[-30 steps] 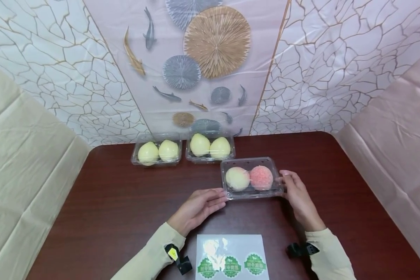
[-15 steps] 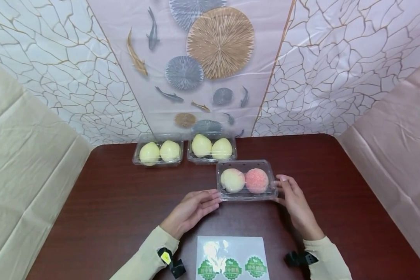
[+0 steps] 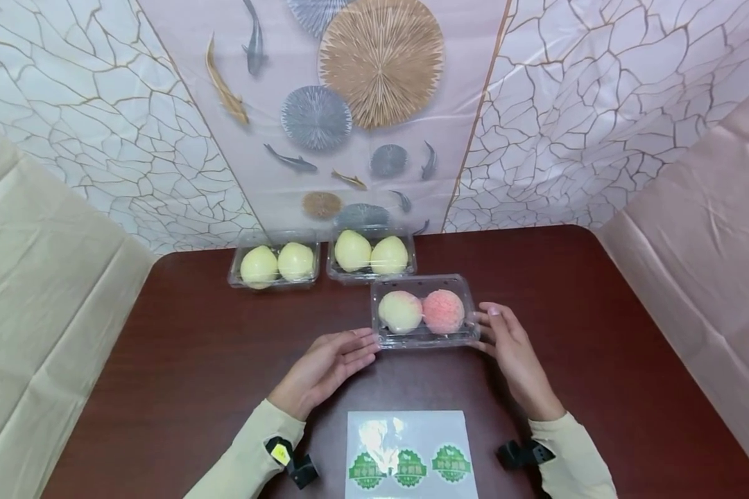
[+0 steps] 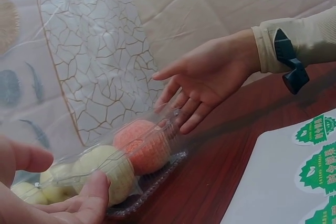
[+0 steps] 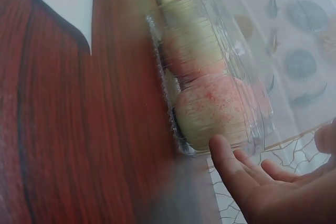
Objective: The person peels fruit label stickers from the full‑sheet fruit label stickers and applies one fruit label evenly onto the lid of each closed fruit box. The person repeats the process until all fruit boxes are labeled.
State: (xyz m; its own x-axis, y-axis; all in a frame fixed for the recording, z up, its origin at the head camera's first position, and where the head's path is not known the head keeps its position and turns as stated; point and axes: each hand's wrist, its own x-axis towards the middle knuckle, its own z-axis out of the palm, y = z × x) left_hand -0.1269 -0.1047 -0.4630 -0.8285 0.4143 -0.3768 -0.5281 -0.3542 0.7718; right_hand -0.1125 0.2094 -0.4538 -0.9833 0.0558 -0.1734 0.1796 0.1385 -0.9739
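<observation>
A clear plastic clamshell box [image 3: 392, 337] with a pale peach [image 3: 401, 312] and a pink peach [image 3: 444, 312] inside is on the dark red table, right of the middle. My left hand [image 3: 324, 369] touches the box's left front corner with extended fingers, palm turned inward. At the opposite end, the relaxed fingers of my right hand [image 3: 517, 357] rest against the side wall. From the right wrist view, the lid of the box [image 5: 210, 77] looks closed, with a fingertip of my right hand [image 5: 262, 182] right at its end.
Two similar clear boxes, a left one [image 3: 273, 280] and a right one [image 3: 371, 276], stand by the back wall, each with two pale yellow fruits. A white sheet [image 3: 406, 426] bearing green round stickers [image 3: 409, 468] lies at the front. Fabric panels enclose the table.
Both hands and the peach box between them have moved to the left, bringing it nearer to the middle. The back boxes and sticker sheet have stayed put; the head view shifted slightly.
</observation>
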